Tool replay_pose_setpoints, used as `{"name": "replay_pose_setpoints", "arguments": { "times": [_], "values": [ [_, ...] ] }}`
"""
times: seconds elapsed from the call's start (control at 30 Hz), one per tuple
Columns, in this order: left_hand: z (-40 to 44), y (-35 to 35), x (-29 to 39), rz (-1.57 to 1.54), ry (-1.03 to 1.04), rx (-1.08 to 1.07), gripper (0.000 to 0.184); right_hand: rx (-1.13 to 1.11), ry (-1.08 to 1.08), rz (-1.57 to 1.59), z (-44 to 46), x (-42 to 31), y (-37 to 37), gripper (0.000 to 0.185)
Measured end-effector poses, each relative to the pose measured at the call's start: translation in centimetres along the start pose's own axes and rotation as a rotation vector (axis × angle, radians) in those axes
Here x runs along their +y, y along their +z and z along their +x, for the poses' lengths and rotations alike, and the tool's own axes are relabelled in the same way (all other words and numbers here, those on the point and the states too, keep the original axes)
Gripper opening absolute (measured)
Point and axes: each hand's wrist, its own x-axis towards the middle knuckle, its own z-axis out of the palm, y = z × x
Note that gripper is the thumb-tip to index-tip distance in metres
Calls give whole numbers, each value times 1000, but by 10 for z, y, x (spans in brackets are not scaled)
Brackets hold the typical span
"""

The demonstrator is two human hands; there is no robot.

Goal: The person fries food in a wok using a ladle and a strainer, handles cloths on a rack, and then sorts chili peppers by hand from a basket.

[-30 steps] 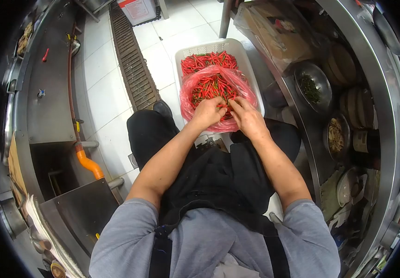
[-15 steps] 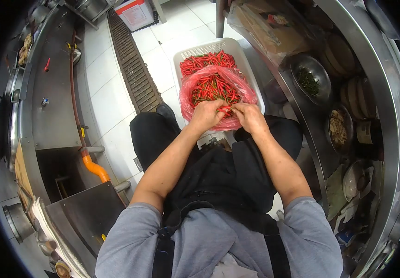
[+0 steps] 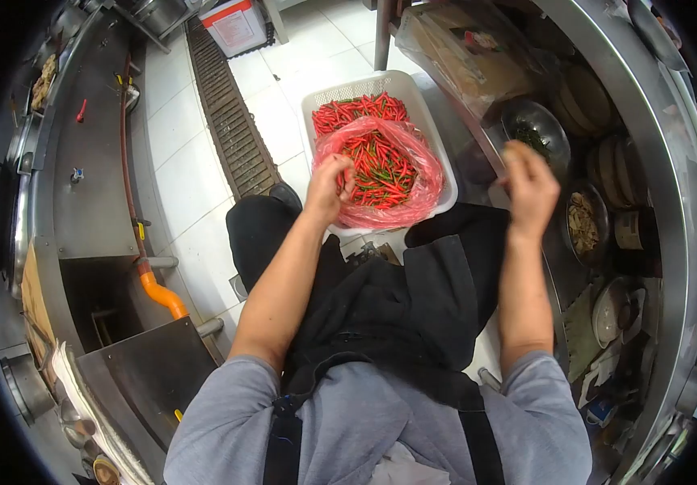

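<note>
Chillies (image 3: 385, 170) lay heaped in a bag, with more loose beyond it at the far end of a basket. The floor (image 3: 178, 170), white tile, ran beside the work position. The basket (image 3: 368, 84), white and perforated at its far wall, stood ahead of my knees (image 3: 255, 234). The bag (image 3: 425, 190), thin and pink, sat in the near part, mouth spread wide. A dark bowl (image 3: 557, 133) stood just beyond my right hand (image 3: 532, 192), well apart from the basket; green bits showed inside.

Good handling, in my judgement, called for a light pinch, chillies gathered in one hand over the bag, and the thin plastic kept clear of the knuckles.

My left hand (image 3: 330, 187) hung at the bag's left edge: fingers curled nearly closed, red chillies apparently gripped at the tips. Right fingers were bent and raised, with thumb toward the tips; motion blur masked the gap, and I could not tell whether they held anything.
</note>
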Motion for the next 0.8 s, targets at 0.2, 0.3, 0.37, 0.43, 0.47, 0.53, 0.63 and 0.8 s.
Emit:
{"name": "replay_pose_setpoints", "arguments": {
  "times": [0.2, 0.3, 0.37, 0.43, 0.47, 0.53, 0.63, 0.8],
  "values": [
    [-3, 5, 9, -285, 170, 19, 7, 96, -240, -744, 72, 22, -64, 23],
    [-4, 0, 7, -204, 153, 101, 7, 174, -472, -653, 61, 18, -49, 20],
    [-1, -2, 6, -183, 149, 133, 7, 31, -387, -402, 33, 14, -11, 20],
    [3, -3, 3, -140, 120, 231, 6, -320, -438, -375, 1, 1, 35, 19],
    [3, -3, 3, -158, 124, 237, 7, -443, -422, -361, -11, 10, 57, 19],
    [4, -6, 2, -125, 123, 251, 7, -624, -406, -376, -30, 41, 100, 19],
    [0, -9, 4, -67, 97, 286, 6, -734, -401, -457, -45, 77, 147, 19],
    [-1, -16, 5, -35, 108, 316, 5, -849, -353, -721, -58, 83, 188, 23]
  ]
}}
